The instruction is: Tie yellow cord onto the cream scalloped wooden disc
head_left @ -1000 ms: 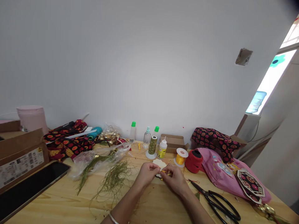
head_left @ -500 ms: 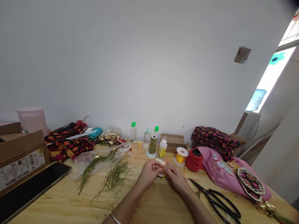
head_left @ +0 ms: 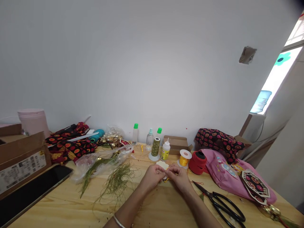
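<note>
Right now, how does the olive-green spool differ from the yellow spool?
The olive-green spool is tall and slim, while the yellow spool is short and squat. A wide white rim tops the yellow spool; the olive-green spool has no such rim on top. Both stand upright, wound with strand.

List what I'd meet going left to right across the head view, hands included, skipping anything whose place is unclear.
Dark-screened device, teal thread spool, leftmost green-capped bottle, left hand, right hand, black-handled scissors, octagonal ornament.
</note>
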`<state>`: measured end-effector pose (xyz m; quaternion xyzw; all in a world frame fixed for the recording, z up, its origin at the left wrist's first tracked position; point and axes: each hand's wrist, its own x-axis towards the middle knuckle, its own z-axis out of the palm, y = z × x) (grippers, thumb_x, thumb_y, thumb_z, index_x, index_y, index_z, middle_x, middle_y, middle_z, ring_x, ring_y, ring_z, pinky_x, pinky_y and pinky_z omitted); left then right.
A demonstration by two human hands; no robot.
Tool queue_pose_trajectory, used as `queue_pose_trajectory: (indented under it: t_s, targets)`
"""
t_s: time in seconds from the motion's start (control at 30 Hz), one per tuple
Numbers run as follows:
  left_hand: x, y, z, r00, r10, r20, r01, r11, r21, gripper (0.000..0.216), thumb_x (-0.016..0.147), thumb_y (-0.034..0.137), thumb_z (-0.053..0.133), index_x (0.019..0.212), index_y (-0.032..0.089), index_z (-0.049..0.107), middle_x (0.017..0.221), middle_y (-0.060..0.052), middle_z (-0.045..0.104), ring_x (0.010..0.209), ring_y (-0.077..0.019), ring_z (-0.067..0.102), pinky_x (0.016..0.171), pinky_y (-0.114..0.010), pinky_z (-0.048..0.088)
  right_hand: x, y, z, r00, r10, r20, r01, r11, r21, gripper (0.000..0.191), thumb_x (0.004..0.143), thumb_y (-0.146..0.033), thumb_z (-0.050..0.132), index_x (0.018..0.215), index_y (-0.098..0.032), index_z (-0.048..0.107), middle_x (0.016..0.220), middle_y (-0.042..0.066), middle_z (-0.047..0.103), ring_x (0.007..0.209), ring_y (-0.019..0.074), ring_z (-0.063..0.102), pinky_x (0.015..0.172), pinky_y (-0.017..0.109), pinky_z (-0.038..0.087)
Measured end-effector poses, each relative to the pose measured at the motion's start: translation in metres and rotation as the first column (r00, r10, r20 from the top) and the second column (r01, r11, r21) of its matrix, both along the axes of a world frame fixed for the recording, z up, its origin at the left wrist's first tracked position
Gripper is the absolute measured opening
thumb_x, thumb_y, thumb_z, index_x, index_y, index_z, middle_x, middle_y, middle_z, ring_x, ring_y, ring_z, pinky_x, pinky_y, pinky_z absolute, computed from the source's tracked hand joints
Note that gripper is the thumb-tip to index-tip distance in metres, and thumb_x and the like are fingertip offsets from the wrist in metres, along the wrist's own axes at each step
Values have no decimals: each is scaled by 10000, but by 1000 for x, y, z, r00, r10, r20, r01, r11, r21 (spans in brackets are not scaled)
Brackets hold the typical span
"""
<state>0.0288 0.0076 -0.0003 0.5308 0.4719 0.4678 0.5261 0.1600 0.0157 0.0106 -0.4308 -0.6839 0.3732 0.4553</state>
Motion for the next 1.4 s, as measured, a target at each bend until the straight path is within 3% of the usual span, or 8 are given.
queue_pose_trajectory:
  t_s: [0.23, 0.47, 0.7, 0.93, 1.03, 1.13, 1.23, 1.4]
  targets:
    - [-2, 1, 1, 999, -9, -34, 9, 1000, 12, 187, 534, 288, 596, 567, 104, 599, 486, 9, 576, 464, -107, 469, 472, -209, 316, 7, 6, -5, 969, -41, -245, 0, 986, -168, 156, 566, -286, 586, 515, -138, 586, 609, 23, 539, 610, 142, 476, 582, 246, 370]
    - [-2, 3, -3, 1000, 4, -9, -4, 1000, 10, 201, 534, 288, 605, 598, 98, 621, 515, -10, 599, 486, -119, 491, 510, -227, 341, 15, -2, 13, 796, -99, -597, -90, 956, -279, 92, 601, -259, 539, 581, -170, 550, 681, 14, 558, 635, 136, 489, 618, 261, 387]
    - [-2, 3, -2, 999, 9, -36, -8, 1000, 11, 207, 538, 285, 604, 600, 88, 627, 533, -21, 611, 501, -124, 498, 514, -228, 342, 36, -6, 36, 569, 80, -819, -299, 947, -115, 78, 636, -265, 521, 582, -209, 524, 704, 0, 502, 663, 134, 484, 766, 354, 374]
    - [-2, 3, -2, 999, 10, -36, -10, 1000, -8, 186, 544, 278, 605, 593, 100, 631, 536, -21, 620, 498, -125, 505, 507, -226, 342, 73, -15, 48, 413, 78, -907, -28, 997, 73, 228, 719, -428, 413, 612, -279, 549, 583, -39, 453, 451, 82, 395, 677, 308, 401]
    - [-1, 3, -3, 999, 23, -33, -23, 1000, 0, 200, 549, 290, 604, 596, 97, 627, 528, -19, 616, 490, -122, 501, 496, -223, 338, 66, -9, 46, 655, -9, -755, 31, 999, 15, 237, 700, -440, 441, 649, -261, 589, 655, -14, 542, 546, 112, 476, 672, 317, 391]
    - [-1, 2, -1, 1000, 24, -20, -24, 1000, 6, 215, 548, 303, 606, 593, 94, 625, 524, -17, 615, 485, -120, 501, 488, -218, 339, 43, -4, 37, 975, -84, -206, 89, 996, 16, 228, 628, -410, 542, 682, -207, 632, 734, 39, 612, 707, 193, 524, 736, 372, 354]
    - [0, 1, 3, 1000, -2, 12, 2, 1000, 14, 226, 559, 312, 596, 600, 92, 628, 534, -17, 620, 490, -116, 508, 491, -211, 346, 25, -4, 24, 955, -140, 262, 91, 977, 192, 204, 596, -403, 576, 692, -238, 647, 751, 23, 642, 784, 218, 524, 865, 435, 210]
    - [-1, 1, 2, 1000, -4, 22, 4, 1000, 13, 233, 561, 303, 596, 616, 81, 642, 553, -34, 636, 488, -117, 511, 494, -211, 355, 25, -2, 13, 895, -184, 406, 78, 962, 263, 177, 692, -362, 498, 660, -273, 647, 708, -3, 658, 674, 176, 548, 882, 440, 139]
